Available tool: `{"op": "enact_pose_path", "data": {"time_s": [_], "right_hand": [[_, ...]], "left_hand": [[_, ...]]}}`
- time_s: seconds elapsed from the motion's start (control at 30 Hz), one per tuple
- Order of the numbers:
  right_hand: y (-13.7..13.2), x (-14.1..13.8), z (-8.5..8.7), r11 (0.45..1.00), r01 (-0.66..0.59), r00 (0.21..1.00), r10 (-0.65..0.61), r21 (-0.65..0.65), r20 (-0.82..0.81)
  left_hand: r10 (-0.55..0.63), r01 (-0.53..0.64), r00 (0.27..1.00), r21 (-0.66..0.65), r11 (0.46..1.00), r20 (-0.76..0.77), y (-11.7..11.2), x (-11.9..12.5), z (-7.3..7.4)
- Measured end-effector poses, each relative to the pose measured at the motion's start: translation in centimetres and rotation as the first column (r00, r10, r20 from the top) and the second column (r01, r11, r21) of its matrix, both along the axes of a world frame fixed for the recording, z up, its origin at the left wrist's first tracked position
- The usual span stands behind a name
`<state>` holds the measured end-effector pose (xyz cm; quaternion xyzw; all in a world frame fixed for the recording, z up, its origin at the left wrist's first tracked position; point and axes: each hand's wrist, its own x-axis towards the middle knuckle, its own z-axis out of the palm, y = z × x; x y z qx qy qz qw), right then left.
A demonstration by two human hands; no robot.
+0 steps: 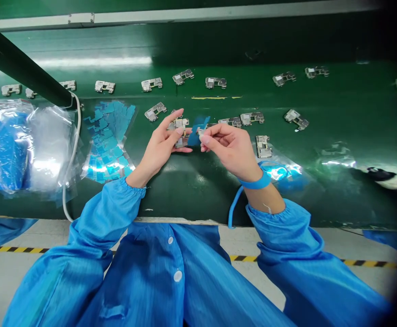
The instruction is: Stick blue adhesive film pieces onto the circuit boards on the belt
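green belt (198, 190): glossy, smooth, spans your whole bench. clear bag (108, 141) at your left: crinkly, holds a fan of flat blue film pieces. loose metal parts (151, 84) lie in rows, grey, stamped, angular, all bare as far as i can see, so i judge most of the work is left. your left hand (159, 147) grips the held part (181, 125) above mid-belt. your right hand (232, 150) pinches the blue film tab (195, 134) at its edge, looks not seated yet.

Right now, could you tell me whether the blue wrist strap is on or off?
On: the blue wrist strap circles the wrist of the right hand, coiled cord hanging below.
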<state>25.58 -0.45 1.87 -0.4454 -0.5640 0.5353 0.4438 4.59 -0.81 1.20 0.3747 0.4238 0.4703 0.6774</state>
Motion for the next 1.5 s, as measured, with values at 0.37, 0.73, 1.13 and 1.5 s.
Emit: {"op": "enact_pose_path", "data": {"time_s": [0.37,0.73,1.13,1.5], "right_hand": [[-0.3,-0.2,-0.4,0.998,-0.051,0.998,0.049,0.045,0.045],[-0.7,-0.2,-0.6,0.995,-0.090,0.991,0.086,0.032,0.107],[-0.8,-0.3,-0.6,0.998,-0.055,0.991,0.053,0.016,0.120],[-0.9,-0.3,-0.5,0.999,-0.041,0.994,0.042,-0.010,0.099]], "left_hand": [[-0.057,0.063,0.993,0.053,0.997,-0.104,0.2,-0.4,0.0],[-0.096,0.095,0.995,-0.023,0.995,-0.038,-0.3,-0.2,1.2],[-0.100,0.099,0.995,-0.037,0.994,-0.022,-0.4,0.0,1.9],[-0.130,0.130,0.991,0.015,0.991,-0.008,-0.3,-0.1,1.9]]}}
